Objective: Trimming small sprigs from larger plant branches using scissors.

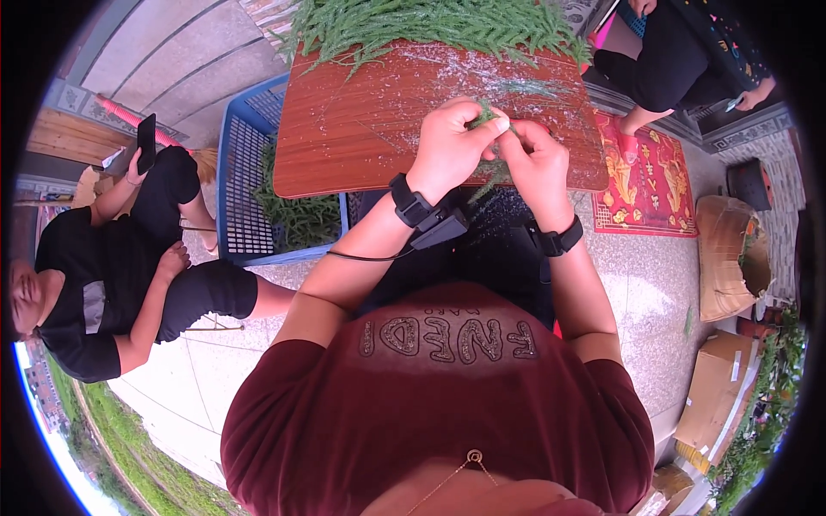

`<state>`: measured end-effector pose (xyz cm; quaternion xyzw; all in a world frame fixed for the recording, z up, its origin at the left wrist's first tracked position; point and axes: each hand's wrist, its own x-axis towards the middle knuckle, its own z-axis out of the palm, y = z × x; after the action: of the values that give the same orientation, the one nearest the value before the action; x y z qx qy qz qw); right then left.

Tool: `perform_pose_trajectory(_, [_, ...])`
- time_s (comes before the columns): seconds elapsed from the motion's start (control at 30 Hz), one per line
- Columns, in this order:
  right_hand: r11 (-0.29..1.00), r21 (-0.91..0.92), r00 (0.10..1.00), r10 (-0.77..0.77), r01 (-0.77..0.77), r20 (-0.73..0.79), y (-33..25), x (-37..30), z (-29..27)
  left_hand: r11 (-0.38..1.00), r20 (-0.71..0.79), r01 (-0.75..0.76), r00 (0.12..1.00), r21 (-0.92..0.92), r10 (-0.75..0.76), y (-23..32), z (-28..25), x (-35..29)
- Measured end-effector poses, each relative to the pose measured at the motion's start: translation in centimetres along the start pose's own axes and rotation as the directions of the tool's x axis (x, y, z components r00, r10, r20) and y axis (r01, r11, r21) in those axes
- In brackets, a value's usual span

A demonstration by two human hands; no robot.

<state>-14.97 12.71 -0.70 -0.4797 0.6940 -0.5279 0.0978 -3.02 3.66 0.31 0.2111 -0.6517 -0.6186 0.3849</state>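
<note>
Over the near edge of a reddish-brown wooden tabletop (344, 138), both hands meet on a feathery green sprig (492, 182). My left hand (452, 142) pinches its upper part between thumb and fingers. Close against it, my right hand (538, 155) has its fingers curled in at the same sprig, which hangs below them. The exact grip of the right fingertips is partly hidden. A thick pile of similar green sprigs (430, 26) covers the table's far end. White flecks and thin green bits lie scattered on the wood.
A blue plastic crate (228, 193) holding more sprigs stands left of the table. A seated person (95, 288) at left holds a phone; another person (688, 52) sits at upper right. A red patterned mat (645, 202) and cardboard boxes (721, 297) lie at right.
</note>
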Motion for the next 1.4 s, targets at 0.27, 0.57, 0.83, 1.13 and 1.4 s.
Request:
perform_pose_trajectory(0.27, [0.215, 0.709, 0.740, 0.245, -0.672, 0.627, 0.4, 1.7, -1.9, 0.976, 0.034, -0.216, 0.976, -0.016, 0.216, 0.2, -0.2, 0.1])
perform_pose_trajectory(0.57, [0.044, 0.760, 0.743, 0.254, -0.649, 0.620, -0.8, 1.3, -1.2, 0.967, 0.041, -0.255, 0.966, 0.005, 0.255, 0.2, -0.3, 0.1])
perform_pose_trajectory(0.83, [0.270, 0.811, 0.848, 0.285, -0.519, 0.447, -0.1, 0.9, -0.6, 0.971, 0.007, -0.237, 0.971, -0.002, 0.237, -0.7, 0.1, 0.0])
perform_pose_trajectory(1.13, [0.330, 0.802, 0.867, 0.184, -0.498, 0.463, -0.3, 1.1, -2.1, 0.951, 0.027, -0.033, 0.999, -0.309, 0.043, 0.2, 0.8, -0.7])
perform_pose_trajectory(1.4, [0.777, 0.606, 0.982, 0.080, -0.170, 0.173, 1.4, 0.6, -1.8, 1.000, 0.024, 0.019, 1.000, -0.004, -0.019, 1.1, 1.0, -0.9])
